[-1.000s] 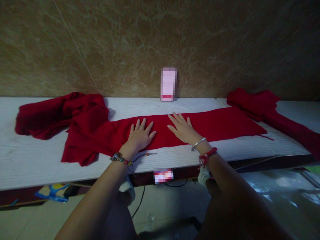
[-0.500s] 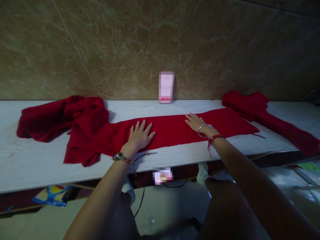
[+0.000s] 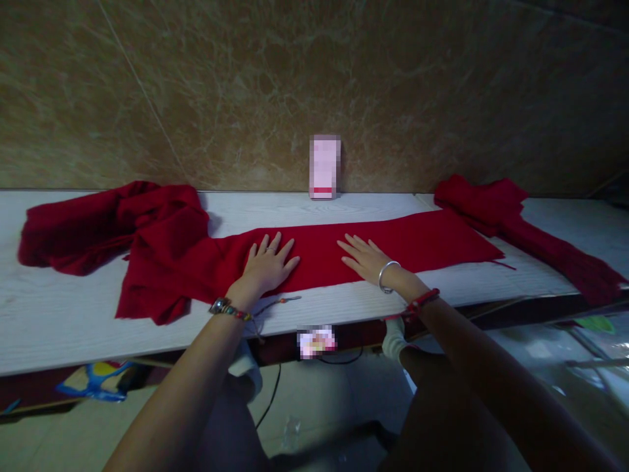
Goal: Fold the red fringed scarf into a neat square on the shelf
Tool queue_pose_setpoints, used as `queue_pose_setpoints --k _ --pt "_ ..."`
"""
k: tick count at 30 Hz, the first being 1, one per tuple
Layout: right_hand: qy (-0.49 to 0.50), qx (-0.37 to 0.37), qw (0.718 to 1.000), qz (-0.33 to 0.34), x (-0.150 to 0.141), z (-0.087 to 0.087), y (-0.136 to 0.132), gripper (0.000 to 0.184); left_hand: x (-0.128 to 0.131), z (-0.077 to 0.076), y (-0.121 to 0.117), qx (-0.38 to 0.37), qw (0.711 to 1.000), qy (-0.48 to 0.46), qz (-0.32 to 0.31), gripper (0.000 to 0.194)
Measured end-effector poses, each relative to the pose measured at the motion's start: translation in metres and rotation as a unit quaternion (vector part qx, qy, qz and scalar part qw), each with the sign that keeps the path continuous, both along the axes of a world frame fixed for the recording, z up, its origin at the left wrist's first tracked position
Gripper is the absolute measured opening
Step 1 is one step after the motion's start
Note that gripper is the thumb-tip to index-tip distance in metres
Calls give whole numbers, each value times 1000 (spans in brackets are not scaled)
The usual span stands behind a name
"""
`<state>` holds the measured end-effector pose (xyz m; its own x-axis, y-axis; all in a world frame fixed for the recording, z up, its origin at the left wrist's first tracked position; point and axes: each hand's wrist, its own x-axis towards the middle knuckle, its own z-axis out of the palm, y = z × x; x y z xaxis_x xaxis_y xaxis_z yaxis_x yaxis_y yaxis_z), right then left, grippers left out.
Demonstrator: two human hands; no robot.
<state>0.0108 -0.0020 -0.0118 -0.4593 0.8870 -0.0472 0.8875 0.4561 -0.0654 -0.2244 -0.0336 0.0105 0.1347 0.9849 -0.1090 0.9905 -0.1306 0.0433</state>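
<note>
The red cloth [image 3: 319,259] lay along the tabletop [image 3: 59,321], flat in the middle and toward the R side, and bunched in loose folds on the L side. Your L hand [image 3: 271,265] was open, palm down, fingers spread wide, and it pressed on the cloth near the folds. Your R hand [image 3: 366,259] was also open, w/ its fingers a little spread, and it rested on the flat part, well apart from the L one. Neither of your hands gripped anything.

On your L wrist was a beaded bracelet [image 3: 233,310]; on your R arm were a silver bangle [image 3: 386,276] and a red band [image 3: 423,299]. At the R end, more red fabric [image 3: 508,213] lay in a heap, w/ a long strip running toward the front edge; you couldn't tell for sure if it was a separate pc. Behind the cloth, a pink item [image 3: 324,167] stood by the wall [image 3: 236,85], its details blurred. Below the front edge, btwn your arms, was another blurred item [image 3: 316,342], and a blue pkt [image 3: 101,380] was on the far L.
</note>
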Motion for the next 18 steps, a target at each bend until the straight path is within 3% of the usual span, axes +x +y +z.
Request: queue_pose_setpoints --k 3,7,10,13,18 --pt "-14 15 998 -53 22 8 12 54 0 0 -1 -2 1000 -1 3 56" --pt "-42 108 968 -224 82 19 28 55 1 -1 -1 4 1000 -1 5 56" --pt "-68 86 944 -312 126 21 31 60 0 -1 0 5 1000 -2 4 56" --pt "-76 42 943 -320 147 18 25 60 1 0 0 -2 1000 3 5 56" --pt "-80 54 943 -318 144 13 19 60 -2 0 -1 0 1000 18 -3 55"
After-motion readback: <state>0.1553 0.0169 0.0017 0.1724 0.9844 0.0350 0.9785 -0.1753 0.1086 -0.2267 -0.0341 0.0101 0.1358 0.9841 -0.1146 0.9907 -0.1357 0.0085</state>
